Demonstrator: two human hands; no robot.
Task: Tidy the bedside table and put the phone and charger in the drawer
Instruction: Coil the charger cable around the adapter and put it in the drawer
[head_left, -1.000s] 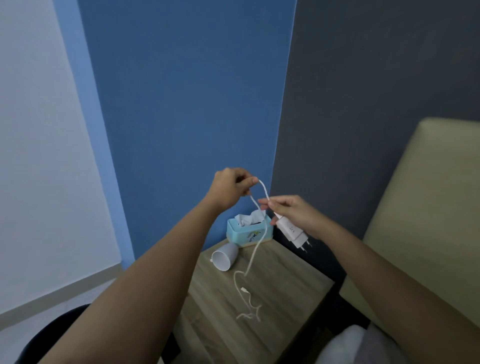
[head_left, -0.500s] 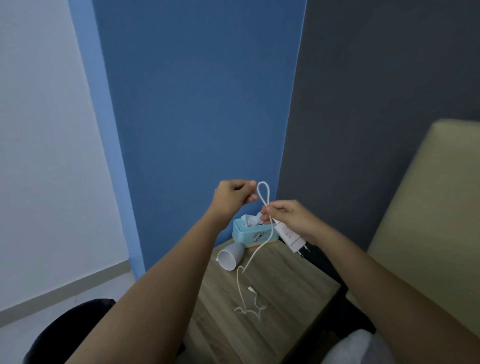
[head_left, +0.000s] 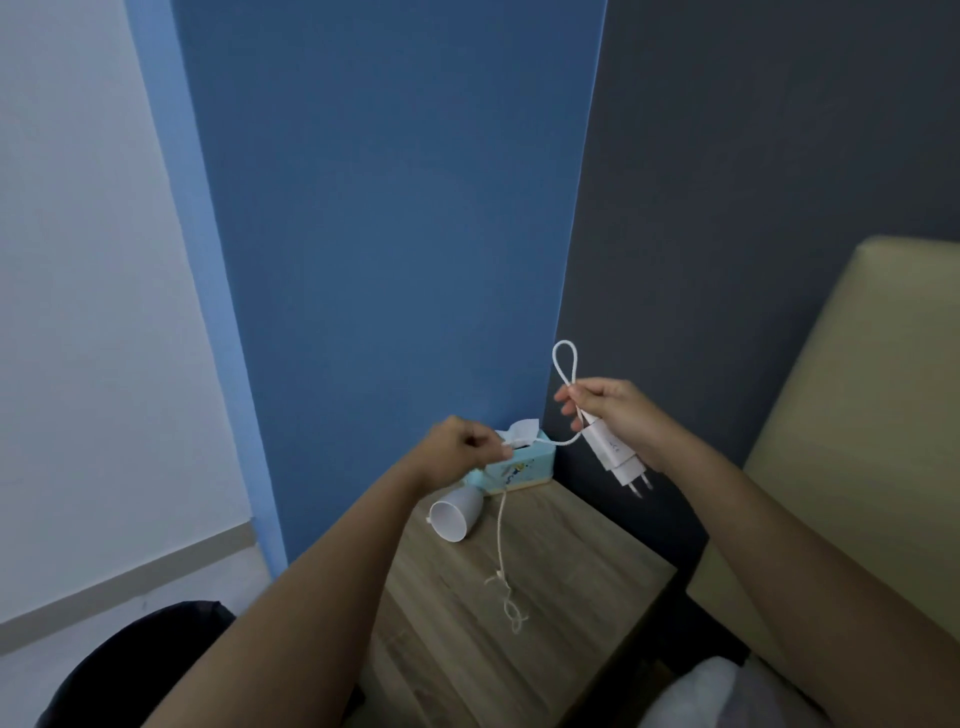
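My right hand (head_left: 618, 415) grips the white charger plug (head_left: 615, 452), prongs pointing down, and pinches a loop of its white cable (head_left: 564, 361) that sticks up above the fingers. From there the cable runs left to my left hand (head_left: 460, 449), which is closed on it. Below my left hand the cable hangs down, and its tangled end (head_left: 511, 608) lies on the wooden bedside table (head_left: 571, 582). No phone is in view, and the drawer is not visible.
A light-blue tissue box (head_left: 511, 467) stands at the table's back corner against the blue wall. A white cup (head_left: 457, 512) lies on its side in front of it. A beige headboard (head_left: 857, 415) rises at the right. A dark object (head_left: 130, 660) sits on the floor at left.
My right hand has risen and moved right with the plug and the loop. My left hand has dropped lower and slid along the cable, away from the right hand.
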